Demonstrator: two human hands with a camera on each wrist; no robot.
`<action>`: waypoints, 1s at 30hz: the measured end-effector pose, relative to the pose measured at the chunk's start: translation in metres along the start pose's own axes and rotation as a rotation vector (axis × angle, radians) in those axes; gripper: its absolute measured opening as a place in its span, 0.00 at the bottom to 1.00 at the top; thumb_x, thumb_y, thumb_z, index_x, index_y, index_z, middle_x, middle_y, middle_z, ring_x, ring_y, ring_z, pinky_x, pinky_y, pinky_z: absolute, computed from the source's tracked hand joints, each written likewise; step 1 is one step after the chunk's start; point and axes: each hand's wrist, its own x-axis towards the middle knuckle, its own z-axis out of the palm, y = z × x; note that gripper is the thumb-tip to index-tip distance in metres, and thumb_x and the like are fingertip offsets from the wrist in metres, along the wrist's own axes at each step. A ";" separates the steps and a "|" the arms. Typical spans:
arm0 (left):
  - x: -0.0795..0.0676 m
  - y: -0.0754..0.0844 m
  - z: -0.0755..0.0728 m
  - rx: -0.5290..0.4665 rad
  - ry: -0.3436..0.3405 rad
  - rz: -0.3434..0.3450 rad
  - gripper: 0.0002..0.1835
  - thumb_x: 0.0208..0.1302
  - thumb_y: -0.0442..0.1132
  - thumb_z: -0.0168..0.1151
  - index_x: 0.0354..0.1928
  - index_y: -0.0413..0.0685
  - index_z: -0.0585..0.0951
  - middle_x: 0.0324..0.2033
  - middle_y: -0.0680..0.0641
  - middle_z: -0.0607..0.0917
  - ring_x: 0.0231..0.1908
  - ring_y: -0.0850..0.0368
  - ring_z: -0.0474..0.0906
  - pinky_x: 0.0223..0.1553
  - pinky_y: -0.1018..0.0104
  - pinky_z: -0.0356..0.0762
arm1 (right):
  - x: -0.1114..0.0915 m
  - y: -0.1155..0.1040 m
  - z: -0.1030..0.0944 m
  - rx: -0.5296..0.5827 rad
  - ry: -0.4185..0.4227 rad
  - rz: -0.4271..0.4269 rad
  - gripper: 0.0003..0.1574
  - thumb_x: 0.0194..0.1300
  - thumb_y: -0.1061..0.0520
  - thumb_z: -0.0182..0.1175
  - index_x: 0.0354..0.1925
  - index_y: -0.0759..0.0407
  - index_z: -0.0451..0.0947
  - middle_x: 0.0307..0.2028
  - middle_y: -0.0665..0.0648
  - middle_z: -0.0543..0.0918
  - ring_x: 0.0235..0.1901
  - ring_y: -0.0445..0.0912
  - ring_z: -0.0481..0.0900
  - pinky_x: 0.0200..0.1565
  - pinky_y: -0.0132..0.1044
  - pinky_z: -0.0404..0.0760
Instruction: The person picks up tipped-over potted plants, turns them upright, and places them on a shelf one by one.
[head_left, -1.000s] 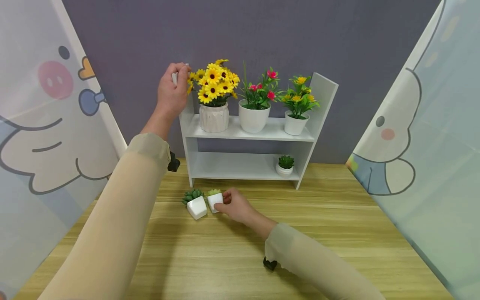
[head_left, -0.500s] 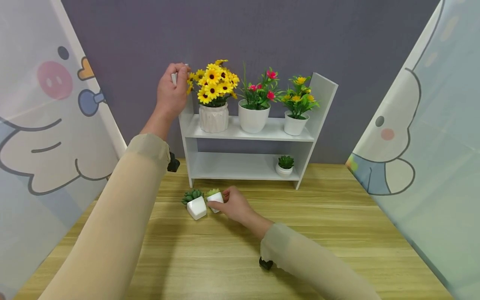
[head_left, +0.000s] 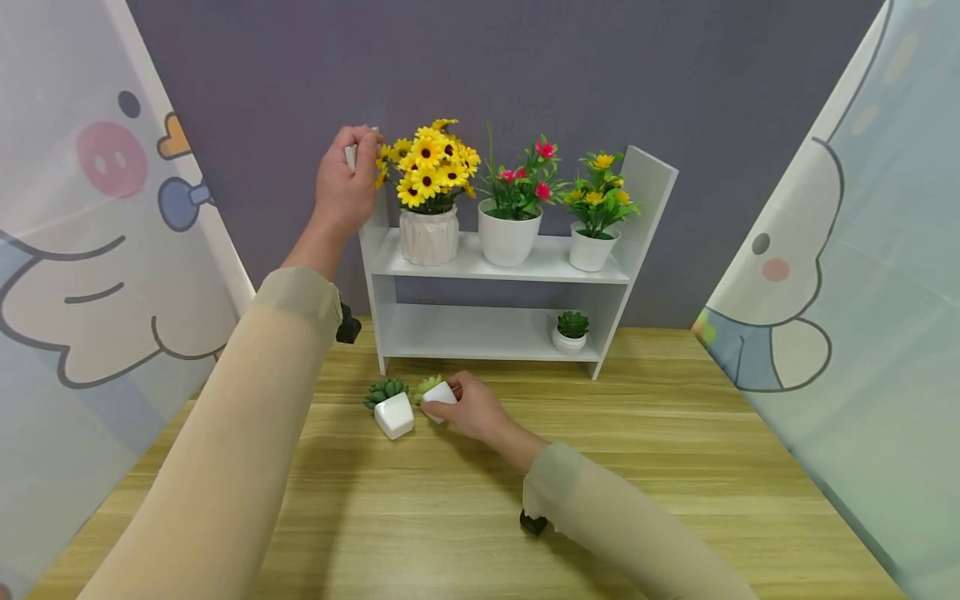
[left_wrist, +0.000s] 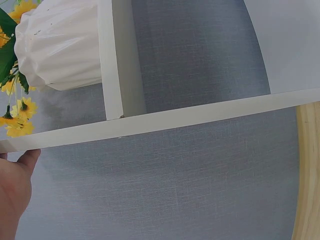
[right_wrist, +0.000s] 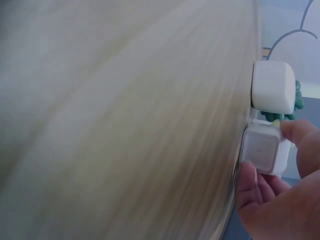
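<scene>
My left hand (head_left: 345,179) grips the top of the left side panel of a white two-tier shelf (head_left: 465,329); the left wrist view shows its thumb against that panel (left_wrist: 175,118). Down on the table, my right hand (head_left: 480,408) pinches a small white square pot (head_left: 439,395) with a pale green succulent, between thumb and fingers. This pot is tilted, and its underside faces the camera in the right wrist view. Just left of it, a second white square pot (head_left: 394,417) with a darker green succulent lies tipped on its side.
The upper tier bears a sunflower pot (head_left: 428,237), a pot with pink-red flowers (head_left: 510,237) and a smaller pot with yellow flowers (head_left: 592,248). At the lower tier's right end stands a small round succulent pot (head_left: 570,340). A dark wall (head_left: 750,83) rises behind.
The pale succulent's pot has tilted further over in my right hand and shifted slightly right, away from the other tipped pot. My left hand stays on the shelf panel.
</scene>
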 end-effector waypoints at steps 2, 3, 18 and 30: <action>0.000 0.000 0.000 0.002 0.001 -0.001 0.19 0.89 0.57 0.46 0.57 0.51 0.77 0.39 0.60 0.73 0.29 0.60 0.63 0.37 0.65 0.67 | -0.002 0.002 -0.003 -0.004 -0.001 -0.004 0.32 0.69 0.43 0.77 0.58 0.61 0.79 0.49 0.60 0.87 0.43 0.48 0.83 0.41 0.37 0.84; 0.000 0.000 0.000 0.002 0.001 0.000 0.19 0.89 0.57 0.46 0.57 0.50 0.77 0.40 0.60 0.73 0.29 0.59 0.63 0.37 0.65 0.67 | -0.002 0.002 -0.005 -0.008 0.000 -0.008 0.31 0.69 0.43 0.77 0.58 0.60 0.79 0.49 0.59 0.87 0.44 0.48 0.83 0.41 0.37 0.84; 0.000 0.001 0.000 0.012 0.000 -0.013 0.23 0.89 0.57 0.45 0.62 0.46 0.76 0.38 0.60 0.73 0.29 0.60 0.63 0.37 0.66 0.66 | -0.015 0.013 -0.023 0.005 -0.041 -0.051 0.30 0.68 0.51 0.78 0.61 0.59 0.78 0.54 0.60 0.86 0.52 0.51 0.84 0.50 0.45 0.87; -0.001 0.003 0.000 0.009 -0.004 -0.018 0.23 0.89 0.57 0.46 0.62 0.46 0.76 0.34 0.59 0.72 0.28 0.59 0.63 0.36 0.65 0.66 | -0.014 0.034 -0.033 0.120 -0.154 -0.075 0.33 0.67 0.63 0.74 0.64 0.67 0.71 0.57 0.66 0.89 0.57 0.53 0.87 0.58 0.45 0.87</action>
